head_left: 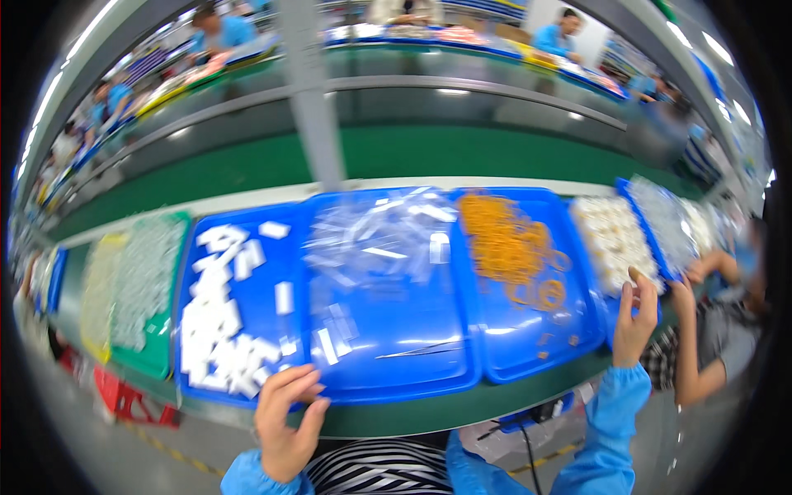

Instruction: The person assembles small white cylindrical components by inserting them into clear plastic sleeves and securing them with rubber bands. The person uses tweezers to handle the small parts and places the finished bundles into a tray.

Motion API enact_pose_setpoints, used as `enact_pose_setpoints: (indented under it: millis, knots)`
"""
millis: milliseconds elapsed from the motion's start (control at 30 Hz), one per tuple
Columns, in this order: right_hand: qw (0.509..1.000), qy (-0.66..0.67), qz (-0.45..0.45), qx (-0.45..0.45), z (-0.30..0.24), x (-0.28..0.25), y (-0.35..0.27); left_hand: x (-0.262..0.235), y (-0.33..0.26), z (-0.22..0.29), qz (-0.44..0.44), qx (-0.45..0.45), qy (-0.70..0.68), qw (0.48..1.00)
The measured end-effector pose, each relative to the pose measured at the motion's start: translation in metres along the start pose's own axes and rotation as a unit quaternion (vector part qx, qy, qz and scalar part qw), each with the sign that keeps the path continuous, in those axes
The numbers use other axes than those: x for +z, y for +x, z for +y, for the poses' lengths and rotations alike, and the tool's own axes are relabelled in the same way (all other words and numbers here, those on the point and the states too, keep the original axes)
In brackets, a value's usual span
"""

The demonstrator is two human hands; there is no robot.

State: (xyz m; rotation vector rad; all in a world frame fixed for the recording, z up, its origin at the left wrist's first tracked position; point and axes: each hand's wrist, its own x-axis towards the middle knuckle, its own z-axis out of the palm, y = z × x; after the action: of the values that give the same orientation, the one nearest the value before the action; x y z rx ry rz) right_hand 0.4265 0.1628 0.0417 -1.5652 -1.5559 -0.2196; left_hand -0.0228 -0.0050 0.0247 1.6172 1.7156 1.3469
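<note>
My left hand [287, 422] is at the front edge of a blue tray [276, 330] strewn with small white rectangular pieces [210, 322]. Its fingers are bent, the thumb stands apart from them, and no object shows between them. My right hand [635, 326] reaches over the right side, beside a tray of whitish round pieces [615, 239]. Thumb and fingertips there come close together; whatever may be between them is too small and blurred to name.
The middle blue tray [396, 322] holds clear plastic pieces [371, 231] and tweezers [422, 348]. Orange rings [503, 239] fill part of another blue tray [540, 346]. A green tray [153, 359] stands left. Close on the right, another person's arm [689, 346] reaches toward the trays.
</note>
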Motion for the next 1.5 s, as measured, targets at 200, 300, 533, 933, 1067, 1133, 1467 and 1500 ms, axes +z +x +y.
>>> enact_pose_setpoints:
  millis: [200,300,533,933,1067,1133,1467,1500]
  knots:
    - [0.832,0.218,-0.331,-0.388,-0.206,0.082,-0.023,-0.013,-0.006,-0.004,0.065,-0.014,-0.051,0.996]
    - [0.794,0.163,-0.396,-0.431,-0.255,0.117,-0.044,-0.023,-0.012,-0.005,0.096,-0.016,-0.036,0.995]
    - [0.788,0.089,-0.446,-0.415,-0.278,0.147,-0.055,-0.097,-0.045,-0.032,0.270,-0.042,0.131,0.953]
    - [0.789,0.038,-0.461,-0.405,-0.276,0.140,-0.055,-0.240,0.055,-0.148,0.067,0.058,0.538,0.838]
    - [0.770,0.046,-0.457,-0.442,-0.273,0.131,-0.051,-0.249,0.079,-0.169,0.068,-0.009,0.625,0.777]
    - [0.764,0.062,-0.474,-0.434,-0.280,0.121,-0.046,-0.243,0.078,-0.166,0.072,0.011,0.624,0.778]
    - [0.759,0.042,-0.383,-0.524,-0.372,0.205,-0.065,-0.225,0.006,-0.109,0.136,-0.048,0.400,0.905]
    - [0.751,0.038,-0.389,-0.532,-0.377,0.209,-0.071,-0.222,-0.001,-0.112,0.150,-0.084,0.364,0.915]
